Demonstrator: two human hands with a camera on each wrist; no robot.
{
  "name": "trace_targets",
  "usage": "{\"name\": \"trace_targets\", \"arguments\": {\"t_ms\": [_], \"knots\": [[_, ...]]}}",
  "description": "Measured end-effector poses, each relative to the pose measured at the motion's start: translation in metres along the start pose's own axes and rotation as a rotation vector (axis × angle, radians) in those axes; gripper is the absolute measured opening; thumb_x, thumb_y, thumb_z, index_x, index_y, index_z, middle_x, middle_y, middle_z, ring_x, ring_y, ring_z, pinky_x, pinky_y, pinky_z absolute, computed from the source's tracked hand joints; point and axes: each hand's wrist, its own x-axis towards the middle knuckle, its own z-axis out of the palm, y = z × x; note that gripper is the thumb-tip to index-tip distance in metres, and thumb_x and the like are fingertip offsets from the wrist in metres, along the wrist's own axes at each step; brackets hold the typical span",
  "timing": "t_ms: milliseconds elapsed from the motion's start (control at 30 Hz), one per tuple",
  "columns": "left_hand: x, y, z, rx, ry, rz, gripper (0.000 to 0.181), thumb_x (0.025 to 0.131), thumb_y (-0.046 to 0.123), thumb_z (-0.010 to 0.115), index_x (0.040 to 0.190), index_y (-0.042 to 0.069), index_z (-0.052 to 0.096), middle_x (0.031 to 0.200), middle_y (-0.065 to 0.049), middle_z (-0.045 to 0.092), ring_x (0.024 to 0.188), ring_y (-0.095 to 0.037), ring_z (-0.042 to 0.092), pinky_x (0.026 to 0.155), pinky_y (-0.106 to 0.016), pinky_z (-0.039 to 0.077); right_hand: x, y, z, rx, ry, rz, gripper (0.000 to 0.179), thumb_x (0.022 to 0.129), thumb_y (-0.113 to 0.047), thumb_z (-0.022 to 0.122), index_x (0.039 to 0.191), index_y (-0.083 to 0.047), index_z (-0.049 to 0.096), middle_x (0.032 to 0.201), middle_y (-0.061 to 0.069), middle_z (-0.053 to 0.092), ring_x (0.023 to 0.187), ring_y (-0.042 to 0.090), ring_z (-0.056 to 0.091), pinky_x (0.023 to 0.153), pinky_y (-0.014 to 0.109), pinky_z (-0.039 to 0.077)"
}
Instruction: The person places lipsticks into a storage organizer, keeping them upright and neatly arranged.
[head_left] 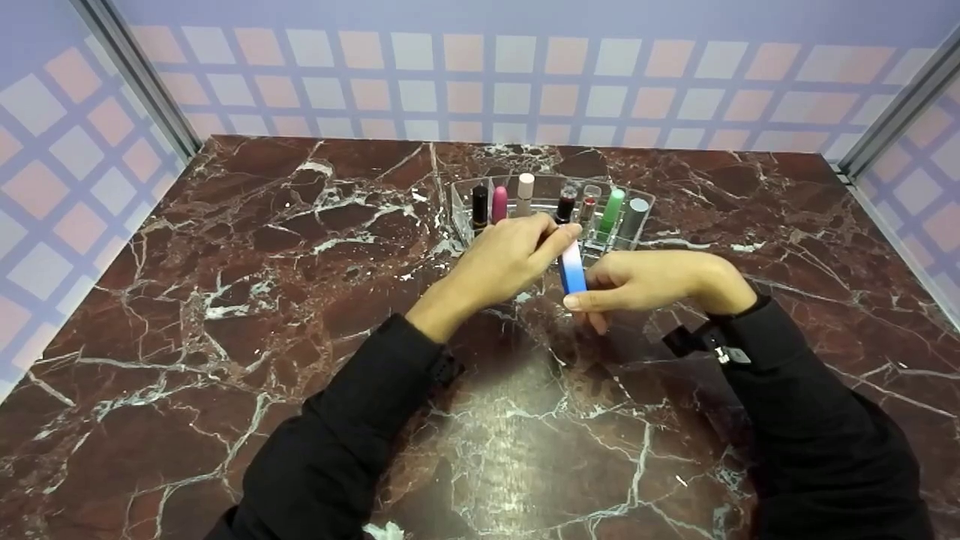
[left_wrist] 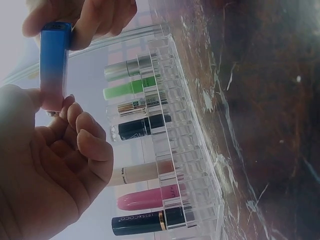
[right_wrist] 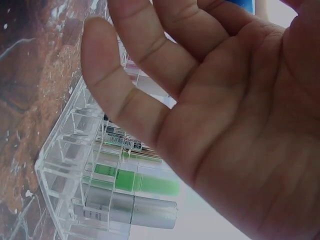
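A square-sided lipstick tube (head_left: pixel 573 271), fading from blue to pale pink, is held by both hands above the table, in front of a clear organizer. The left hand (head_left: pixel 504 253) pinches its pale end between thumb and fingertips. At the blue end, the right hand (head_left: pixel 637 281) pinches it with thumb and finger; its other fingers (right_wrist: pixel 142 42) extend loosely in the right wrist view. In the left wrist view the tube (left_wrist: pixel 54 65) spans the gap between the two hands. The lettering on its blue end is too small to read.
The clear acrylic organizer (head_left: pixel 459 204) holds several upright cosmetics: a black tube (head_left: pixel 480 204), a pink one (head_left: pixel 500 202), a beige one (head_left: pixel 525 196), a dark bottle (head_left: pixel 566 204), a green tube (head_left: pixel 612 214) and a silver one (head_left: pixel 636 223). It stands on a brown marbled table (head_left: pixel 300 262).
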Motion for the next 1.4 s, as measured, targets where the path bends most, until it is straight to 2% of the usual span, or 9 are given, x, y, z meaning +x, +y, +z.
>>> {"name": "trace_targets", "arguments": {"t_ms": [167,333,467,600,833,1033,1133,1267,1400], "knots": [[0.001,0.000,0.001,0.010,-0.001,0.005,0.045,0.110,0.053,0.039,0.089,0.017,0.057,0.074,0.004,0.051,0.060,-0.010,0.044,0.055,-0.026,0.041,0.002,-0.003,0.001,-0.004,0.000,0.016,0.045,0.111,-0.036,0.048,0.092,-0.005,0.075,0.083,0.006,0.074,0.053,0.006,0.045,0.052,0.021,0.037],[0.001,-0.001,0.002,0.018,-0.008,0.011,0.047,0.110,0.053,0.039,0.088,0.016,0.059,0.071,0.004,0.052,0.058,-0.011,0.046,0.054,-0.026,0.042,0.004,-0.003,0.002,-0.001,-0.009,0.009,0.042,0.111,-0.034,0.048,0.099,-0.005,0.075,0.084,0.002,0.075,0.065,0.023,0.063,0.060,0.024,0.046],[0.002,-0.002,0.003,0.017,-0.011,0.012,0.047,0.110,0.053,0.039,0.087,0.017,0.059,0.070,0.004,0.053,0.057,-0.010,0.047,0.054,-0.026,0.043,0.005,-0.003,0.002,0.003,-0.009,0.014,0.041,0.112,-0.034,0.048,0.101,-0.005,0.075,0.084,0.002,0.075,0.072,0.031,0.066,0.064,0.027,0.050],[0.003,-0.001,0.004,0.020,-0.012,0.008,0.047,0.110,0.053,0.039,0.085,0.017,0.057,0.069,0.004,0.051,0.056,-0.010,0.045,0.053,-0.025,0.041,0.003,-0.002,0.003,0.012,-0.005,0.012,0.040,0.112,-0.033,0.048,0.102,-0.004,0.074,0.085,0.003,0.076,0.076,0.032,0.069,0.069,0.032,0.054],[0.006,-0.001,0.007,0.046,-0.014,-0.001,0.049,0.110,0.054,0.037,0.082,0.018,0.054,0.067,0.006,0.046,0.054,-0.009,0.039,0.050,-0.024,0.036,0.006,-0.001,0.004,0.022,-0.007,0.007,0.039,0.112,-0.033,0.048,0.105,-0.004,0.073,0.085,0.006,0.075,0.074,0.037,0.069,0.058,0.024,0.047],[0.008,-0.001,0.006,0.025,-0.007,0.005,0.046,0.110,0.052,0.040,0.088,0.017,0.059,0.071,0.004,0.051,0.057,-0.010,0.044,0.052,-0.025,0.040,0.006,0.000,0.003,0.015,0.008,0.017,0.039,0.111,-0.033,0.048,0.105,-0.004,0.074,0.085,0.005,0.075,0.071,0.034,0.068,0.056,0.023,0.047],[0.010,-0.002,0.003,0.016,-0.001,-0.002,0.043,0.110,0.050,0.041,0.091,0.017,0.061,0.075,0.003,0.055,0.060,-0.010,0.047,0.055,-0.026,0.044,0.006,-0.001,0.001,-0.001,0.046,0.014,0.040,0.111,-0.034,0.048,0.103,-0.004,0.073,0.084,0.006,0.075,0.064,0.030,0.065,0.054,0.024,0.047],[0.018,-0.001,-0.001,0.023,0.010,-0.024,0.041,0.111,0.047,0.041,0.097,0.014,0.062,0.080,0.001,0.057,0.062,-0.010,0.049,0.056,-0.026,0.045,0.007,0.001,0.001,-0.025,0.151,-0.015,0.040,0.111,-0.034,0.050,0.098,-0.003,0.071,0.081,0.008,0.074,0.062,0.030,0.064,0.055,0.028,0.051],[0.034,0.003,-0.011,0.094,0.034,-0.001,0.039,0.111,0.042,0.042,0.108,0.009,0.063,0.090,0.000,0.060,0.072,-0.010,0.053,0.066,-0.024,0.048,0.006,0.004,0.001,-0.050,0.257,-0.059,0.035,0.109,-0.032,0.054,0.096,-0.004,0.072,0.079,0.010,0.072,0.062,0.033,0.064,0.056,0.029,0.053]]}}
